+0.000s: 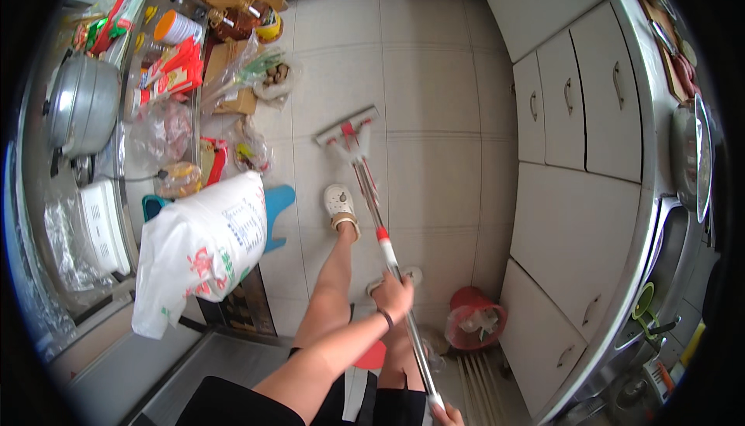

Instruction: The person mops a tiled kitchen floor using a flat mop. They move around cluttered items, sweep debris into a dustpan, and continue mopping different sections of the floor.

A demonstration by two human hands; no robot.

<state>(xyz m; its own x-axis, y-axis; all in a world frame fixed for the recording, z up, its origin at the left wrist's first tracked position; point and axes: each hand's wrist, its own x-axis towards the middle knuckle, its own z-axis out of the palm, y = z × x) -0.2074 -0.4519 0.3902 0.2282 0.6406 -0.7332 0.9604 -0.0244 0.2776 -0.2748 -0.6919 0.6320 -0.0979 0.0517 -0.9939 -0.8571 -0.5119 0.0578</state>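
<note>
A sponge mop with a metal pole (368, 193) slants across the tiled floor in front of me. Its flat mop head (347, 125) rests on the tiles beyond my feet. My left hand (397, 297), with a dark band at the wrist, is closed around the middle of the pole. At the bottom edge of the view, my right hand (447, 414) grips the white upper end of the pole and is partly cut off. A pale clog (340, 202) shows on one foot, left of the pole; the other clog (411, 276) is partly hidden by my left hand.
White cabinets (573, 222) with a metal counter edge line the right side. Near them stands a red waste bin (476, 318). Left are shelves with a metal pot (84, 106), a large white plastic bag (204, 240) over a blue stool (280, 210), bottles (244, 18) and bagged vegetables (270, 74).
</note>
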